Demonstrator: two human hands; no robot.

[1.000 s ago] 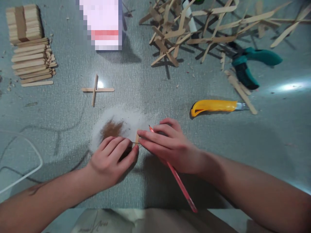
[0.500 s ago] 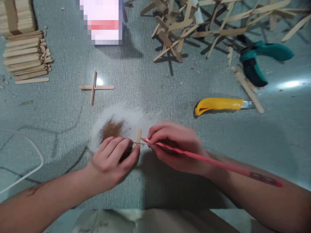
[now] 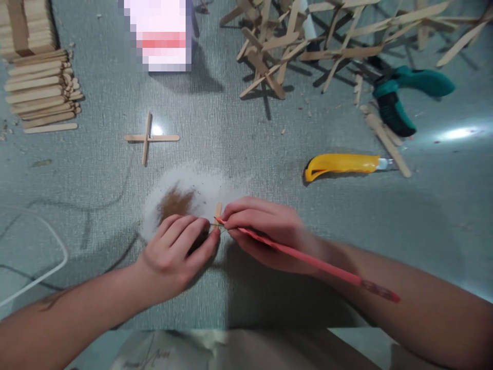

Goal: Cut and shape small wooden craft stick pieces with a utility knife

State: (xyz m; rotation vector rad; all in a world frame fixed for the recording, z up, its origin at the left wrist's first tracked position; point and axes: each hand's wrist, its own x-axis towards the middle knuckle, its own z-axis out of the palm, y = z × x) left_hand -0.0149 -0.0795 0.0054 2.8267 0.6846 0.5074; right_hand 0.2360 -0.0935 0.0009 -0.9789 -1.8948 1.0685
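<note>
My right hand (image 3: 265, 231) is closed around a red pencil (image 3: 300, 255), which slants down to the right with its eraser end over my forearm. Its dark tip meets a short wooden craft stick (image 3: 218, 209). My left hand (image 3: 179, 246) pinches the near end of that stick against the table, with the thumb at its lower end. A thin dark line, maybe another thin piece, crosses the stick by the fingertips; I cannot make out what it is. White powder with a brown patch (image 3: 175, 200) lies just beyond my left fingers.
Two crossed craft sticks (image 3: 147, 137) lie beyond the powder. A yellow utility knife (image 3: 342, 165) and teal-handled pliers (image 3: 396, 97) are at right. Joined sticks (image 3: 269, 72) spread across the back right; stacked sticks (image 3: 42, 92) sit at far left. A white cable (image 3: 63, 252) curves at left.
My right hand has shifted slightly left, bringing the pencil tip from beside the stick onto it. The pencil's rear end has swung left. My left hand keeps its hold.
</note>
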